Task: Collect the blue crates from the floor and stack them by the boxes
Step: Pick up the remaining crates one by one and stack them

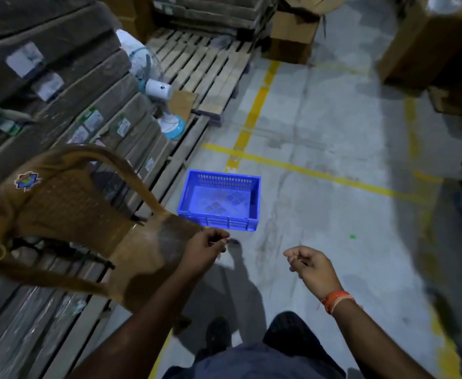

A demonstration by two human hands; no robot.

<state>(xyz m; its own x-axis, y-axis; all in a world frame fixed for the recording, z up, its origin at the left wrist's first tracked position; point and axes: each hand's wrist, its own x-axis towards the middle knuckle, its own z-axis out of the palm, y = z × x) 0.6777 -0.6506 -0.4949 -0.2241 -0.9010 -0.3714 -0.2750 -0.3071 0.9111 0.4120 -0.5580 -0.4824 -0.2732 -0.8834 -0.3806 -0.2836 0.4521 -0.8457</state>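
A blue crate point(220, 199) sits empty and upright on the grey floor, just ahead of me beside the pallet of flat boxes point(60, 110). My left hand point(206, 246) hovers a little short of the crate's near edge, fingers loosely curled with nothing in them. My right hand point(310, 265) hangs further right and nearer to me, fingers likewise curled and holding nothing. Both hands are apart from the crate.
A brown plastic chair point(68, 214) stands at my left, close to my left arm. A small white table fan point(161, 105) rests on a wooden pallet point(205, 64). Cardboard boxes point(292, 36) stand at the back and right. Yellow lines point(254, 110) mark the floor.
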